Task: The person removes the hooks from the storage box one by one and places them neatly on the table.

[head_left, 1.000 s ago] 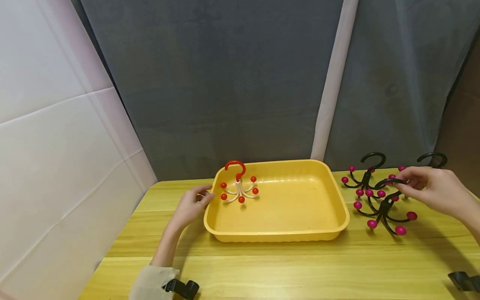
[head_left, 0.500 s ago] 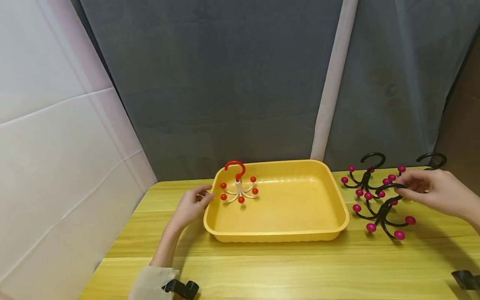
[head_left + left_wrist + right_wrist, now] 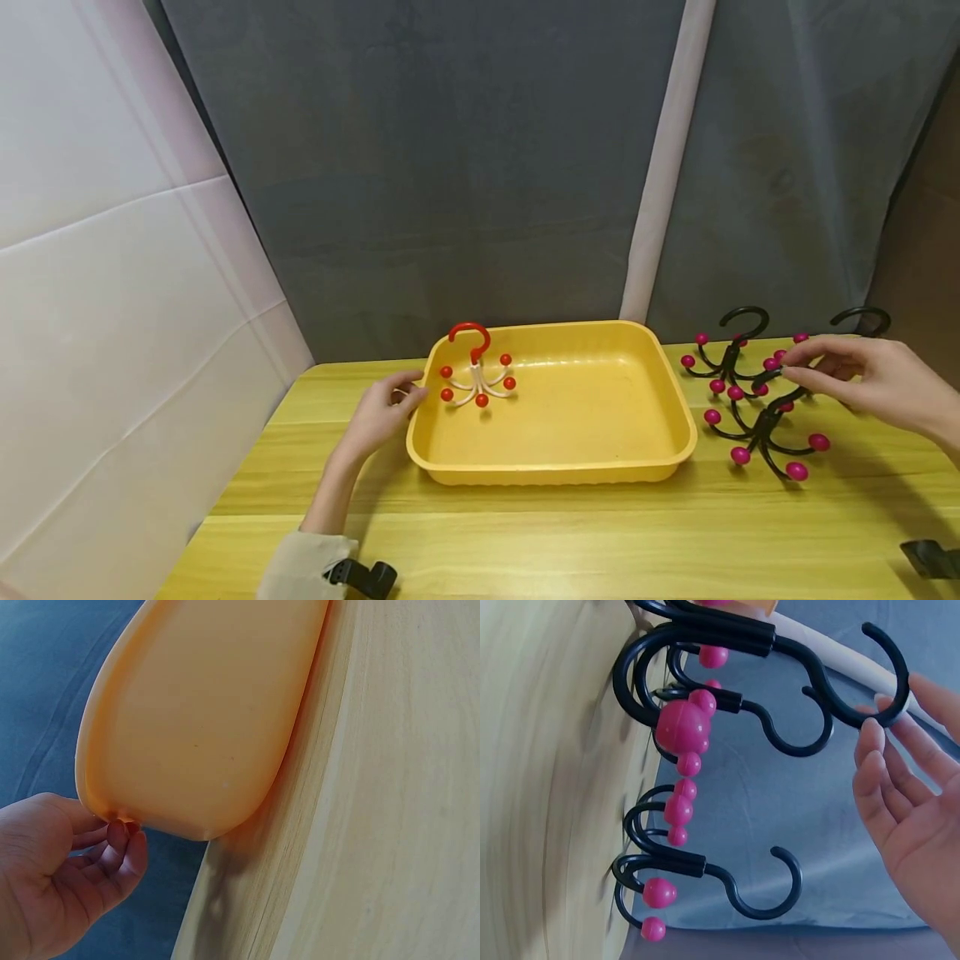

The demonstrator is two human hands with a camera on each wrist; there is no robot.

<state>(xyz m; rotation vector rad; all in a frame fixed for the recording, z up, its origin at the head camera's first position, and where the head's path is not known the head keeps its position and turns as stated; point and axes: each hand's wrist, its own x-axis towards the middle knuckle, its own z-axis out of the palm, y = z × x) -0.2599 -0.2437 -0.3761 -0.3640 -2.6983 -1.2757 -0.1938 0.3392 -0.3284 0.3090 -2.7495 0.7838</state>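
Note:
My left hand (image 3: 382, 412) pinches the left rim of a shallow yellow tray (image 3: 555, 475); the left wrist view shows the fingertips (image 3: 127, 840) gathered at that rim. Inside the tray, toward its left end, stands a white claw-shaped hook hanger (image 3: 477, 383) with a red hook and red ball tips. At the right, my right hand (image 3: 870, 383) pinches the curved top of the nearest black hook hanger (image 3: 767, 425), which has pink ball tips. In the right wrist view my fingers (image 3: 871, 742) hold the bend of its hook (image 3: 889, 720), and its arms spread close over the table.
Behind the held hanger stand two similar black hook hangers, one (image 3: 729, 358) nearer the tray and one (image 3: 862, 317) partly hidden by my right hand. The wooden table (image 3: 525, 542) ends at a grey curtain (image 3: 450, 167). A white panel (image 3: 135, 292) rises at the left.
My right hand has shifted a little left along the hook, covering more of it. The near black hanger has moved slightly left and toward me. My left hand and the tray stay put.

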